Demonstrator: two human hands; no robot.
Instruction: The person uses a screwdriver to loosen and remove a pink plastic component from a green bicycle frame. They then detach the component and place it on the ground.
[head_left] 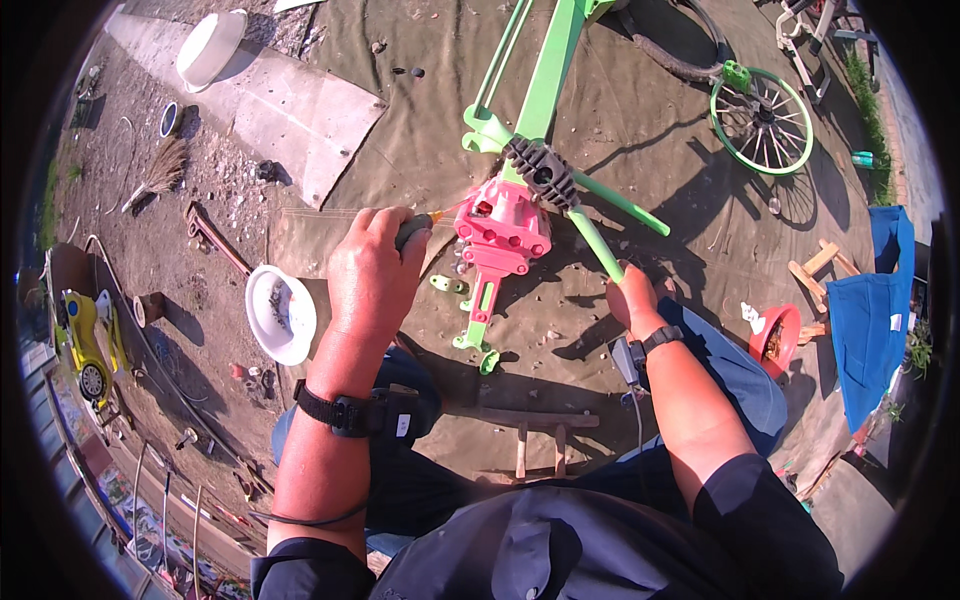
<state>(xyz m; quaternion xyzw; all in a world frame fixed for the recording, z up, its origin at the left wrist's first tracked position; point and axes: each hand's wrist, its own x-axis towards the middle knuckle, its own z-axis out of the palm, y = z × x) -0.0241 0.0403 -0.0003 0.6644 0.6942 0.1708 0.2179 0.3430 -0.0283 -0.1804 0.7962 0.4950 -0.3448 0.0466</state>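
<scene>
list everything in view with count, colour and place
green frame: one, light green, top centre
pink part: one, pink, centre
ridged block: one, dark grey, above the pink part
green rods: two, green, right of the pink part
spoked wheel: one, green-rimmed, upper right
tub: one, white, upper left
white basin: one, white, left of centre
red bowl: one, red, right
blue cloth: one, blue, far right
wheeled machine: one, yellow, far left
straw brush: one, tan, left
long tool: one, reddish, left
board: one, pale, upper left
left hand: one, bare, around a dark tool
right hand: one, bare, around the lower rod
</scene>
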